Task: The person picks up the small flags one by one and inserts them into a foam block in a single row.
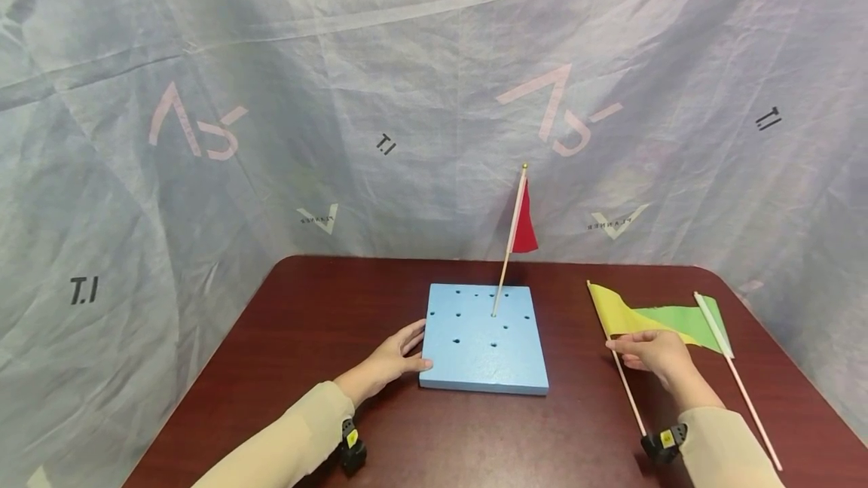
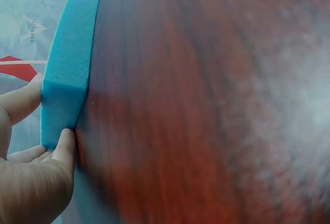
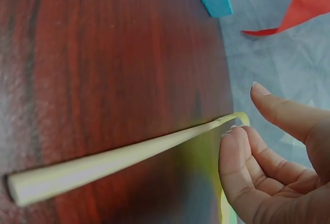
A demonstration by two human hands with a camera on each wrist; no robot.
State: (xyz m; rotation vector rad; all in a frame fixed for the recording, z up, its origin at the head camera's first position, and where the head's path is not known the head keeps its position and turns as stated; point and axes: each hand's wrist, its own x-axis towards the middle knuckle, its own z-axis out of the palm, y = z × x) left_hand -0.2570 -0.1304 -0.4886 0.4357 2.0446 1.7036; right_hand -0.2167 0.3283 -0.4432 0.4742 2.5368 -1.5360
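A light blue square board [image 1: 481, 360] with several small holes lies on the table. My left hand [image 1: 396, 352] holds its near left corner. In the left wrist view the thumb [image 2: 26, 97] is at the board's upper edge and the fingers are at its side. A red flag [image 1: 524, 224] stands in one hole, its pole leaning slightly right. My right hand [image 1: 654, 356] is over the pole of a yellow flag [image 1: 613, 311] lying on the table. In the right wrist view, thumb and curled fingers are apart around the far part of that wooden pole [image 3: 113, 164].
A green flag [image 1: 712, 322] on a white pole lies at the right, partly under the yellow cloth. The dark red-brown table [image 1: 312, 300] has a rounded far edge. Grey printed fabric [image 1: 420, 96] hangs behind it.
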